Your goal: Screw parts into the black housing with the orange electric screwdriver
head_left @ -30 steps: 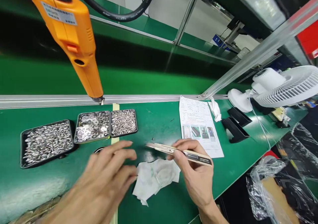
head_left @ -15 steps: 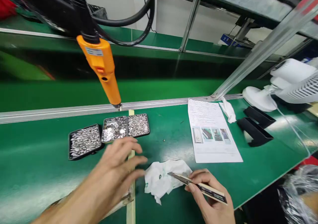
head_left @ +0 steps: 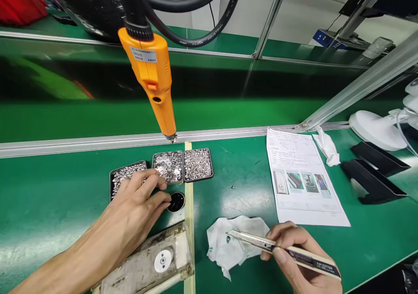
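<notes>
My left hand [head_left: 137,207] reaches forward over the green bench, fingers curled, its fingertips at a small round black part [head_left: 176,201] just in front of three black trays of small metal parts [head_left: 197,164]. Whether it grips the part I cannot tell. My right hand [head_left: 294,259] is closed on a slim utility knife [head_left: 281,248], blade pointing left over a crumpled white cloth [head_left: 233,244]. A dirty white block with a round white disc [head_left: 153,261] lies under my left wrist.
An orange electric screwdriver [head_left: 153,76] hangs on a black cable above the trays. A printed instruction sheet [head_left: 302,178] lies to the right, with black stands [head_left: 372,176] and a white fan base [head_left: 375,126] beyond. A tiny screw [head_left: 233,187] lies loose on the bench.
The view has tilted and shifted, bringing the dirty white block into sight. My left hand moved forward to the round black part. My right hand with the knife stayed over the cloth.
</notes>
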Motion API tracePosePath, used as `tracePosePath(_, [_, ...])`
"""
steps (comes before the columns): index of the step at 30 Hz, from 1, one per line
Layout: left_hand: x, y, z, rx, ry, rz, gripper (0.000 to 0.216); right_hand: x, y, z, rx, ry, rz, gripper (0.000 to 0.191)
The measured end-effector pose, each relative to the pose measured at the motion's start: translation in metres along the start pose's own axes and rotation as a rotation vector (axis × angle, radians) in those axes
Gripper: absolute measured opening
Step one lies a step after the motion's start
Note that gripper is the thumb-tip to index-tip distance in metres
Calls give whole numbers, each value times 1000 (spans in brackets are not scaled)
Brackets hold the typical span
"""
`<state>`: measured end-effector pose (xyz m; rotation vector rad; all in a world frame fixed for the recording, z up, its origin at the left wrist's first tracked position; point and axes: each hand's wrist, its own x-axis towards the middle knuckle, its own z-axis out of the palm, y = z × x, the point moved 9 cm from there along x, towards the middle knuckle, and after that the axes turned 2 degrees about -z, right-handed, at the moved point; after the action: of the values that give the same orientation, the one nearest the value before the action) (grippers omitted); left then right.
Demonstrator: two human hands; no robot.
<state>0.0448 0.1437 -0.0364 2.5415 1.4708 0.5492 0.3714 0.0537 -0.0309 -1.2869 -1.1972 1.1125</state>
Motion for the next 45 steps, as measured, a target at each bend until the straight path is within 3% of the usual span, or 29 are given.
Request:
tracePosePath(5, [4, 5, 2, 1, -12, 21, 22, 7, -2, 19, 103, -10, 5, 10])
tracePosePath(10, [6, 2, 2, 6, -9, 2, 22, 11, -1, 28, 187, 69, 44, 14])
tracePosePath(14, [6, -3, -4, 19, 25, -18, 19, 14, -1, 30, 206, 116, 90, 15])
tracePosePath(21, [10, 8, 3, 46, -42, -1, 21, 15, 3, 28, 212, 160, 124, 19])
tracePosePath(29, [8, 15, 2, 69, -52, 46, 21, 14, 2, 28, 185, 162, 86, 18])
tracePosePath(37, [13, 19, 3, 34, -34, 44, 20, 17, 5, 30, 199, 69, 64, 10])
tracePosePath(45, [16, 23, 2, 15, -12, 43, 21, 13, 5, 31, 205, 145, 107, 16])
